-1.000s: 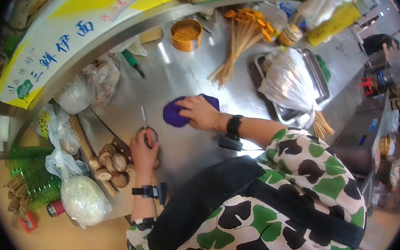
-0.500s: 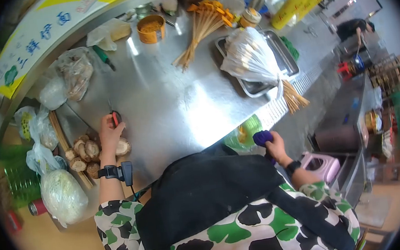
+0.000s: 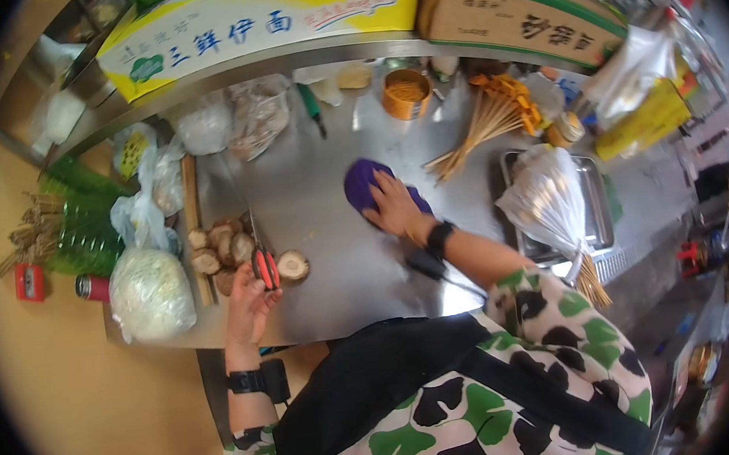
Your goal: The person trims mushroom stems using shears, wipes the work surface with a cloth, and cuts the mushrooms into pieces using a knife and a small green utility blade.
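Observation:
My left hand [image 3: 249,309] is closed on a pair of scissors [image 3: 268,270] with red and black handles, near the table's front edge. Just beyond it lies a pile of brown mushrooms [image 3: 226,242], and one mushroom [image 3: 294,264] with its pale underside up sits to the right of the scissors. Out on the middle of the metal table [image 3: 336,293], my right hand [image 3: 400,208] presses down on a bunched purple cloth [image 3: 361,180], fingers over it. Part of the cloth is hidden under the palm.
Bagged skewers [image 3: 548,195] rest in a steel tray [image 3: 597,203] on the right. Loose skewers [image 3: 470,136] and an orange tub [image 3: 407,94] stand at the back, under a shelf with boxes [image 3: 263,25]. A plastic bag [image 3: 151,290] sits at left. Another person [image 3: 719,181] is far right.
My right hand has brought the purple cloth from beside the table's right front edge onto the tabletop. My left hand still holds the scissors, now close by the mushrooms. The view has swung left.

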The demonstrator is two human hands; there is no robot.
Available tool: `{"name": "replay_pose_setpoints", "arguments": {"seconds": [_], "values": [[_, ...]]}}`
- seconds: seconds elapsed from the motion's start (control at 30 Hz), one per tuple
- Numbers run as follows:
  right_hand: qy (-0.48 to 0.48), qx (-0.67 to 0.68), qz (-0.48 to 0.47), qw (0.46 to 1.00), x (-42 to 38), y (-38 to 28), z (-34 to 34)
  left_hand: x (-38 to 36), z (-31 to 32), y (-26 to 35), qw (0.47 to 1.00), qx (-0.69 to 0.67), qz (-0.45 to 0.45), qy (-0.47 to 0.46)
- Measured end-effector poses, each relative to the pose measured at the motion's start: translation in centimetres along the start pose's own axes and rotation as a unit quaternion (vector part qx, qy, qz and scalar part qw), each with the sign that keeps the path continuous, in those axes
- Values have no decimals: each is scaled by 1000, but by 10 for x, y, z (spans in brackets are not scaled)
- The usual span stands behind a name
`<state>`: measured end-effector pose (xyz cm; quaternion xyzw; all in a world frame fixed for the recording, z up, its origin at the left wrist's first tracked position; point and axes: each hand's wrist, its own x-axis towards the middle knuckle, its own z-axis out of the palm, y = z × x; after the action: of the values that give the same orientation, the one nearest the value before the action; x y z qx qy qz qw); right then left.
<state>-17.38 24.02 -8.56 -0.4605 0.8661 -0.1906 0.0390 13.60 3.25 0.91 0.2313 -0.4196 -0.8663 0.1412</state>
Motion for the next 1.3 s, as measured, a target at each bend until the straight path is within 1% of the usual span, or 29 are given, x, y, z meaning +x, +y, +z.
{"name": "replay_pose_setpoints", "arguments": {"seconds": [0.03,0.07,0.13,0.17,0.27,0.3,0.4,0.57,0.63,0.7,0.77,0.8,0.9,0.97,1.0,1.03,1.07,1.1,1.13,1.17,1.2,1.23,1.27,1.3], "values": [[-17,-1,-18,1000,36,-4,11,-13,-3,-2,1000,7,-2,13],[-47,-8,-28,998,68,-17,13,-27,-3,-4,999,13,-2,51],[-92,-20,-78,992,117,-41,18,-51,-12,-14,996,-2,2,89],[-117,-27,-101,988,127,-51,23,-63,-15,-19,994,-10,1,108],[-165,5,-222,961,130,-64,32,-82,-16,-27,991,-26,15,130],[-159,17,-239,958,122,-64,32,-85,-17,-30,990,-30,16,134],[-143,46,-269,951,64,-58,23,-74,-16,-32,990,-21,13,142],[-124,55,-261,956,-39,-71,12,-37,-6,-25,998,11,-8,59],[-109,88,-294,945,-71,-88,14,-23,-3,-26,999,26,-20,23],[-137,149,-343,917,-95,-98,21,-10,2,-30,999,31,-35,-3],[-166,157,-353,907,-114,-92,7,0,13,-31,998,40,-51,-19],[-180,163,-357,902,-125,-89,1,7,15,-34,996,39,-65,-43],[-123,154,-271,942,-180,-58,-23,25,17,-44,990,56,-87,-91],[-48,155,-153,975,-230,-38,-45,32,23,-48,987,80,-100,-100],[-15,125,-91,988,-256,-28,-57,35,22,-50,984,94,-105,-106],[41,87,-32,995,-286,-13,-59,38,19,-49,982,109,-107,-111],[65,31,48,996,-313,-10,-73,43,13,-52,979,111,-127,-114],[77,-40,130,988,-336,-1,-77,46,16,-50,977,119,-125,-126],[148,-21,230,962,-358,3,-81,46,20,-46,975,125,-122,-135],[171,-13,343,923,-378,15,-78,47,25,-42,975,130,-117,-140],[191,-5,413,890,-378,13,-88,51,30,-39,975,123,-117,-147],[207,46,437,874,-376,11,-98,58,32,-37,974,119,-113,-155],[229,84,408,880,-369,11,-103,66,33,-35,974,117,-110,-163],[249,123,379,883,-345,2,-112,74,35,-32,972,116,-109,-171]]}}
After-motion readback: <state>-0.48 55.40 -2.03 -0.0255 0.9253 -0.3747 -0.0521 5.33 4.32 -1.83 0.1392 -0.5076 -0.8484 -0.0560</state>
